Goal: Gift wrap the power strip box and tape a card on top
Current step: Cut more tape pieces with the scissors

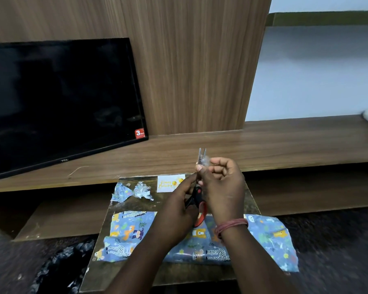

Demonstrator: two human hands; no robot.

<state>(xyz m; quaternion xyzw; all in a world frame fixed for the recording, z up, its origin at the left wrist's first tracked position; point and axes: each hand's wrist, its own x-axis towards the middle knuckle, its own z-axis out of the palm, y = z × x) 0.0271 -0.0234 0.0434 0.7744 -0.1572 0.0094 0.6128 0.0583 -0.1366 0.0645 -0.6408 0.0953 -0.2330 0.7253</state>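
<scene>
Hands: two, left [176, 211] gripping scissors [197, 200] | right [221, 183] pinching tape [205, 161] | card [170, 183]: one

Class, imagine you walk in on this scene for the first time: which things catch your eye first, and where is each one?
First, the two hands at centre: the left hand grips red-and-black scissors, blades up, while the right hand pinches a bit of clear tape at the blades. Below them lies the parcel in blue animal-print paper on a small board, with a birthday card behind it. A large dark television leans at the left.
</scene>
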